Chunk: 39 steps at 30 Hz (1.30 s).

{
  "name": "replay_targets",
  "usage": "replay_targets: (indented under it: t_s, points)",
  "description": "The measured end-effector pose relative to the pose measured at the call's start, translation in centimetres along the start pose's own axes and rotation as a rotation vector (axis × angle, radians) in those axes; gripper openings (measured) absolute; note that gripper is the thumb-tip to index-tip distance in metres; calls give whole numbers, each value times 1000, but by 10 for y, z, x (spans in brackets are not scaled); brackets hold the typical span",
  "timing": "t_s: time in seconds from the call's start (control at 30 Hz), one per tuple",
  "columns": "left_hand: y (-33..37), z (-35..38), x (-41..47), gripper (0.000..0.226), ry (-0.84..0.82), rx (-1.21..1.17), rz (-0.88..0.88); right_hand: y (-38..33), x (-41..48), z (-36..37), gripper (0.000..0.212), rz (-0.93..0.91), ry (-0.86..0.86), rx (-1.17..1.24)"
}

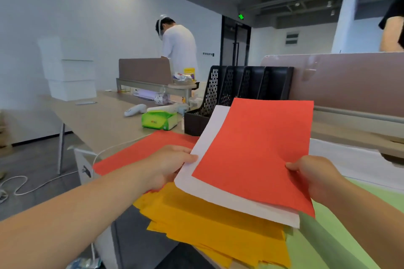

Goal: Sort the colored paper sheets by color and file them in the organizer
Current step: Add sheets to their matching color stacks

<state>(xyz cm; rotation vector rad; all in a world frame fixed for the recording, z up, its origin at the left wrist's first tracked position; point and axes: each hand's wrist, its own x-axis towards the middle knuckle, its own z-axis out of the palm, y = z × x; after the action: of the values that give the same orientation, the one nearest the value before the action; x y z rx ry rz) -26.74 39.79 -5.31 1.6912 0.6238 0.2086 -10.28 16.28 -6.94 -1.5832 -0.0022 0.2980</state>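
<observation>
While both hands held the raised stack off the desk, the grips differed. Left hand [172, 165] was pinched shut on the near-left edge of a plain white paper sheet [209, 135], thumb on top, other fingers hidden beneath. Right hand [314, 178] was clamped on the right edge of a flat red-orange paper sheet [258, 148] lying on top of the white one, thumb tip over the margin; fingers below not visible. Red sheet sat skewed to the right, so a white border showed along its left and near sides. Judged: the two hands were set on separate sheets so the red could be slid off the white, colour from colour.

Outward from the grips: under the held stack lay a loose, fanned pile of orange-yellow paper sheets [214, 231], near centre, corners overhanging the desk edge. To the left, a second red-orange sheet [142, 153] lay flat on the wooden desk [98, 120], likely the start of the red pile, handy for the left hand. Pale green paper [332, 238] lay at near right, white paper beyond it at far right.

Farther back, just beyond the held sheets, stood the black perforated plastic file organizer [240, 85], its upright slots showing no paper from this angle. Filing not yet begun, by the look of it.

Left of the organizer: a green tissue pack [158, 120].
</observation>
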Motion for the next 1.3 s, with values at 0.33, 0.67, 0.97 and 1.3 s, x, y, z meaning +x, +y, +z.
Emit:
replay_targets:
  t_s: [0.33, 0.67, 0.97, 1.3]
  points:
    - [37, 203, 45, 20, -271, -21, 72, 2, 10, -191, 15, -56, 412, 76]
    - [76, 289, 92, 18, -520, 212, 10, 21, 35, -277, 15, 31, 567, 197]
    - [110, 291, 165, 50, 7, 855, 667, 18, 68, -271, 8, 98, 492, 65]
    - [98, 318, 247, 34, 149, 1155, 861, 31, 76, -262, 10, -23, 486, -59]
